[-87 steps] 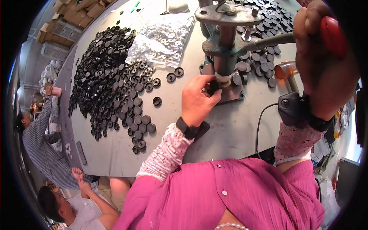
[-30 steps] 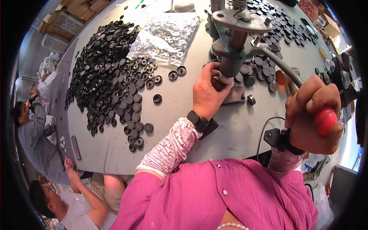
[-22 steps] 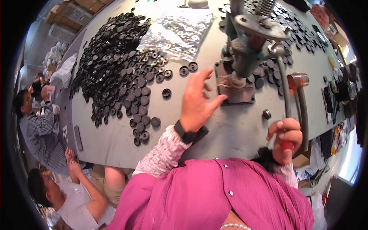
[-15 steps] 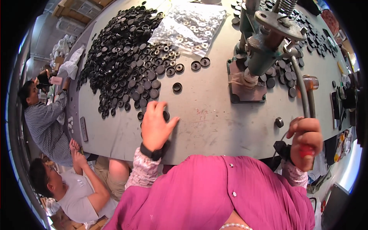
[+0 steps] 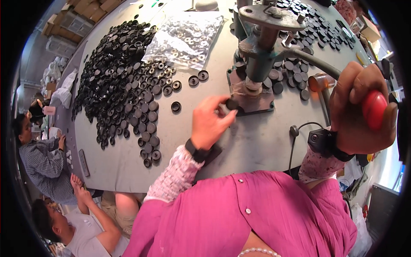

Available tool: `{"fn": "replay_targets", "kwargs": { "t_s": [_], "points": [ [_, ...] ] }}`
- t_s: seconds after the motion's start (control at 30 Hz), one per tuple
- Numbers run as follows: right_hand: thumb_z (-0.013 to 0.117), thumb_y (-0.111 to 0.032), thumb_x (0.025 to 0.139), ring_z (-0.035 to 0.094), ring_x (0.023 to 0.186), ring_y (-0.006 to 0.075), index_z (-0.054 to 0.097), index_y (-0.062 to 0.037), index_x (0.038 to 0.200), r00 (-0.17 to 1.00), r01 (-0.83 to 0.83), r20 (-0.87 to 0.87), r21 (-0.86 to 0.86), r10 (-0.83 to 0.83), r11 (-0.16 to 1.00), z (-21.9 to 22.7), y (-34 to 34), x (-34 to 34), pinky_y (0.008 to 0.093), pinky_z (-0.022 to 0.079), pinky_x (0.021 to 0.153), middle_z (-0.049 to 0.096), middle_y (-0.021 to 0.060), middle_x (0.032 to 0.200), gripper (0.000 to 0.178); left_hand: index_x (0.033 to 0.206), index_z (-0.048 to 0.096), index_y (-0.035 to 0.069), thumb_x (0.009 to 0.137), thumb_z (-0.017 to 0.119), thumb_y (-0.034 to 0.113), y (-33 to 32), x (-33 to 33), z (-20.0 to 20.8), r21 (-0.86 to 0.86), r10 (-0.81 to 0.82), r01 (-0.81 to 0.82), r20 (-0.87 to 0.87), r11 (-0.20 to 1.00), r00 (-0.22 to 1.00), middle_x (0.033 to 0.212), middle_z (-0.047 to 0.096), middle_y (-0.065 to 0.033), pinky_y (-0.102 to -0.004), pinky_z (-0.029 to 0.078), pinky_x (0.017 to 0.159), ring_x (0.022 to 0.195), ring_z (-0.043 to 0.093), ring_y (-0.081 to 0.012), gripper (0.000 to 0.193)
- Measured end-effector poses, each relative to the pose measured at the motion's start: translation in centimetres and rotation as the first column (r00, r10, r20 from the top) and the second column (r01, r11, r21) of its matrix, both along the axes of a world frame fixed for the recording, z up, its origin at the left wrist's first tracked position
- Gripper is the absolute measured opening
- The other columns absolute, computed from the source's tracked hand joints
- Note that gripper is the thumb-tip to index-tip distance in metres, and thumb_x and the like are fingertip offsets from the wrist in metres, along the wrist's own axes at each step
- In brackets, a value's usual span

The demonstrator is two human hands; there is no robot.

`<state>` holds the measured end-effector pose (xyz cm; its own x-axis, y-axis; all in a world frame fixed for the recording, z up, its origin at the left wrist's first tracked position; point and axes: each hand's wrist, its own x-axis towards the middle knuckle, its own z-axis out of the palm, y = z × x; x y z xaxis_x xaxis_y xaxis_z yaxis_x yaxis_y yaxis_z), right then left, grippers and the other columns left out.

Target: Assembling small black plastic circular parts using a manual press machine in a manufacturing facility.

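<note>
Fingers [image 5: 210, 103], left hand [image 5: 206, 126]: thumb and forefinger pinch a black cap [image 5: 231, 104]; the remaining fingers blur together behind them
Fingers, right hand [image 5: 359, 113]: curled round a red knob [image 5: 374, 110], the grip hiding where it meets the lever [image 5: 319, 63]
Black cap: at the near left corner of the press [image 5: 258, 68], partly covered by fingertips; contact with the base plate [image 5: 257, 103] cannot be told
Press: top cut off by the upper edge
Heap of black caps [image 5: 113, 81]: well left of the press, too jumbled to count
Clear bag [image 5: 188, 38]: left of the press, its ringed parts partly lost in glare
Mallet [image 5: 321, 82]: right of the press, orange head showing, lower handle hidden behind the right wrist
</note>
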<state>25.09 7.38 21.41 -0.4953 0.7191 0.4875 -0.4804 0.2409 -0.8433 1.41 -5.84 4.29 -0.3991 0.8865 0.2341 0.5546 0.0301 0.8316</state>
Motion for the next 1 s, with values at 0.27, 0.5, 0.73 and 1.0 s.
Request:
{"fn": "replay_targets", "kwargs": {
  "t_s": [0.27, 0.5, 0.73, 1.0],
  "points": [
    [0.044, -0.066, 0.096, 0.03, 0.034, 0.0115, 0.044, -0.0028, 0.085, 1.0, -0.004, -0.019, 0.025, 0.005, 1.0, 0.2, 0.3, -0.5, 0.024, 0.029, 0.034, 0.048, 0.0166, 0.07, 0.064, 0.099, 0.076, 0.002, 0.073, 0.087, 0.008, 6.2, 2.3, 0.9, 0.092, -0.008, 0.008, 0.001, 0.996, 1.0, 0.087, 0.064, -0.0057, -0.0297, 0.053, 0.065, 0.069, 0.062, -0.0156, 0.029],
    [0.045, -0.069, 0.094, 0.038, 0.037, 0.0129, 0.047, -0.0054, 0.088, 0.996, 0.08, 0.019, 0.108, -0.082, 0.991, -1.5, -0.6, 0.8, 0.0256, 0.036, 0.04, 0.049, 0.014, 0.071, 0.064, 0.102, 0.075, 0.002, 0.07, 0.091, 0.009, 6.5, 2.7, 0.0, 0.109, -0.022, 0.018, 0.039, 0.994, 0.999, 0.09, 0.062, -0.0028, -0.0283, 0.051, 0.063, 0.073, 0.061, -0.0123, 0.037],
    [0.063, -0.056, 0.095, 0.058, 0.066, 0.0236, 0.054, -0.0019, 0.095, 0.988, 0.15, -0.056, 0.203, -0.142, 0.968, -15.6, -5.7, 3.7, 0.0341, 0.049, 0.057, 0.058, 0.0208, 0.11, 0.054, 0.119, 0.069, 0.005, 0.079, 0.083, 0.007, -2.4, -1.7, 1.5, 0.018, 0.086, -0.085, -0.06, 0.996, 0.994, 0.097, 0.064, -0.0048, -0.0258, 0.051, 0.062, 0.072, 0.058, -0.0114, 0.042],
    [0.055, -0.061, 0.096, 0.051, 0.065, 0.0218, 0.053, -0.0076, 0.094, 0.994, 0.034, 0.09, 0.286, -0.062, 0.958, -8.8, -3.1, 4.0, 0.0362, 0.043, 0.067, 0.054, 0.0151, 0.092, 0.053, 0.106, 0.067, 0.003, 0.079, 0.079, 0.009, -16.2, -8.0, 1.9, -0.17, 0.397, -0.536, -0.499, 0.827, 0.77, 0.102, 0.062, -0.0135, -0.0406, 0.053, 0.077, 0.089, 0.064, -0.0329, 0.029]
  ]
}}
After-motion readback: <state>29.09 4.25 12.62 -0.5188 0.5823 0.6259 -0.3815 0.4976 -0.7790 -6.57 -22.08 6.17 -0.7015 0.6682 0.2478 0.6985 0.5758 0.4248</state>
